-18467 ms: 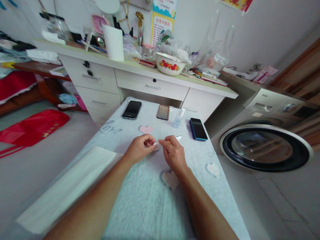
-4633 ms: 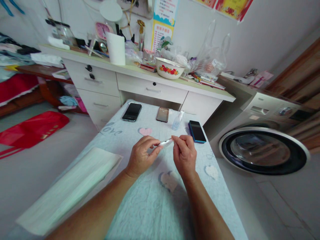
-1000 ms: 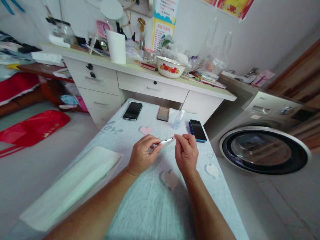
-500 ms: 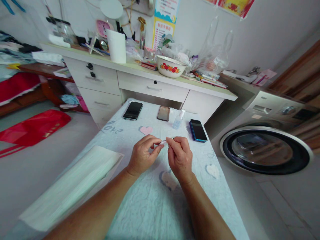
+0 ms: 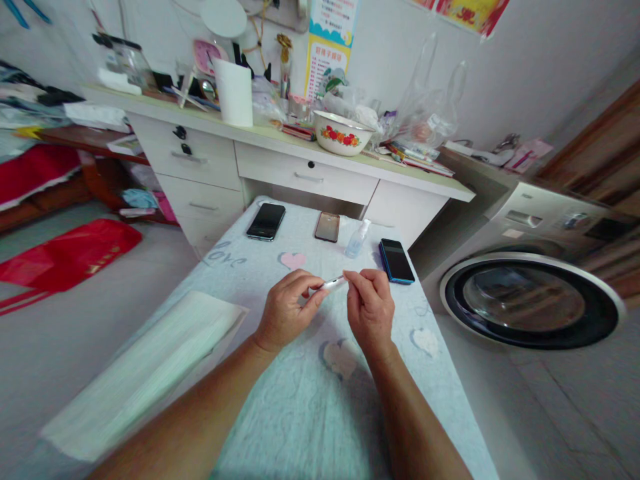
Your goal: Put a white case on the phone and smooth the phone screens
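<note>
Broadly, most of the space is taken up by a cloth-covered surface (image 5: 295, 420), flanked on the right by a washing machine (image 5: 530, 293). A long pale sheet (image 5: 143, 370) is laid along the surface's left side. Above the middle, the left hand (image 5: 289, 308) and the right hand (image 5: 371, 307) are held apart, near each other. Farther back, a black phone (image 5: 266, 222) is set at the left and a blue-edged phone (image 5: 397, 261) at the right; between them are placed a phone case (image 5: 327, 227) and a clear spray bottle (image 5: 356, 241). A slim white object (image 5: 333, 283) is held between the hands, above the surface: its left end is pinched by the left thumb and fingers, while its right end is met by the right fingertips. Whether it is gripped there cannot be told.
</note>
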Available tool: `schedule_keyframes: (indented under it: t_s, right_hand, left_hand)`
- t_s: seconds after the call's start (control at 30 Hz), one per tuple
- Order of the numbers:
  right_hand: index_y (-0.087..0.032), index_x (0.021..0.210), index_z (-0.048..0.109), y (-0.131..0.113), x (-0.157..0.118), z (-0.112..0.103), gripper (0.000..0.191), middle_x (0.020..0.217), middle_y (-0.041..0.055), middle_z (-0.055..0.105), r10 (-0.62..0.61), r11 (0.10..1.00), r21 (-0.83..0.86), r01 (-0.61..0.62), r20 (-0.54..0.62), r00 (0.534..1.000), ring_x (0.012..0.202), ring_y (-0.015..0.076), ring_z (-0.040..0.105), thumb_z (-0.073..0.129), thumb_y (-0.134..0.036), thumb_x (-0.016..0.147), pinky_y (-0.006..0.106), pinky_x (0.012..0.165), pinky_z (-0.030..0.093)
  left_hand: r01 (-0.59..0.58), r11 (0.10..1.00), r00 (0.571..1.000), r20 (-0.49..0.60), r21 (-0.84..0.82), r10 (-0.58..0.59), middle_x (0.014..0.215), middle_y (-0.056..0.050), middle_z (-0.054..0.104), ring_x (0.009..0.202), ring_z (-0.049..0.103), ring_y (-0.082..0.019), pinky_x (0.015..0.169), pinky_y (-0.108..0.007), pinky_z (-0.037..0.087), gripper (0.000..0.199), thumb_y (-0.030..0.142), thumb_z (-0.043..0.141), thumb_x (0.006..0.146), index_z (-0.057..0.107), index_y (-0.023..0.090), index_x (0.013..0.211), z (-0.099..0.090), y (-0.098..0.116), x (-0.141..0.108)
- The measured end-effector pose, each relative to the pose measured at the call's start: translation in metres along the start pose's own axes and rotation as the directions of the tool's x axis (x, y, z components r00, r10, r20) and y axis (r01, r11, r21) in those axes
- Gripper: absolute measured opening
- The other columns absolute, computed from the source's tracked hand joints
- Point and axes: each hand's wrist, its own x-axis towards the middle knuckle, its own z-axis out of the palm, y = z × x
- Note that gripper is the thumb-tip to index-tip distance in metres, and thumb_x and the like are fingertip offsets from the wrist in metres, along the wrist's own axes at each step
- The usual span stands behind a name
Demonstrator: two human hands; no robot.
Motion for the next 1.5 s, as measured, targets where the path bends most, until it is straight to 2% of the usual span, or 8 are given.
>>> schedule_keyframes:
  t_s: [0.17,0.73,0.93,1.3,1.5]
  right_hand:
    - [-0.02,0.103,0.065,0.0,0.0,0.0,0.026,0.09,0.0044,0.051,-0.001,1.0,-0.007,0.001,-0.029,1.0,0.078,0.0112,0.055,0.048,-0.01,0.086,0.024,0.072,0.05]
    - [-0.021,0.11,0.062,-0.01,-0.004,0.004,0.031,0.092,0.0053,0.053,-0.055,0.996,0.069,0.052,0.038,0.998,0.084,0.0125,0.057,0.048,-0.009,0.085,0.025,0.075,0.05]
    - [-0.021,0.109,0.062,-0.006,-0.003,0.002,0.031,0.092,0.0052,0.052,-0.026,0.998,0.057,0.024,0.046,0.999,0.083,0.0123,0.057,0.047,-0.009,0.086,0.026,0.075,0.05]
    - [-0.021,0.105,0.064,-0.001,0.0,0.0,0.026,0.089,0.0041,0.051,0.011,1.0,0.017,-0.011,-0.01,1.0,0.078,0.0114,0.056,0.048,-0.011,0.086,0.025,0.073,0.05]
    - [-0.02,0.108,0.063,-0.003,-0.002,0.001,0.028,0.09,0.0047,0.052,-0.005,0.999,0.043,0.004,0.01,1.0,0.079,0.0115,0.056,0.048,-0.011,0.086,0.024,0.073,0.05]
  left_hand:
    - [0.006,1.0,1.0,-0.003,-0.005,-0.006,0.074,0.0,0.059,0.067,0.054,-0.01,0.061,-0.02,0.044,0.005,0.019,0.059,0.081,0.061,0.017,0.086,0.001,-0.001,0.0]
    - [-0.017,1.0,1.0,-0.006,0.013,0.017,0.076,0.0,0.058,0.066,0.053,-0.009,0.062,-0.021,0.044,0.006,0.018,0.06,0.082,0.059,0.017,0.087,0.001,-0.001,0.0]
    - [-0.025,1.0,1.0,-0.007,0.016,0.025,0.074,0.0,0.058,0.067,0.054,-0.01,0.061,-0.02,0.044,0.005,0.019,0.06,0.082,0.059,0.018,0.086,0.001,-0.001,-0.001]
    - [0.001,1.0,1.0,0.007,0.014,-0.001,0.075,0.0,0.059,0.067,0.054,-0.01,0.062,-0.021,0.045,0.006,0.02,0.059,0.082,0.06,0.017,0.086,0.0,-0.001,-0.002]
    - [-0.008,1.0,1.0,0.006,0.016,0.008,0.076,-0.001,0.059,0.067,0.054,-0.01,0.061,-0.021,0.045,0.006,0.021,0.058,0.082,0.06,0.017,0.086,0.001,-0.003,-0.002]
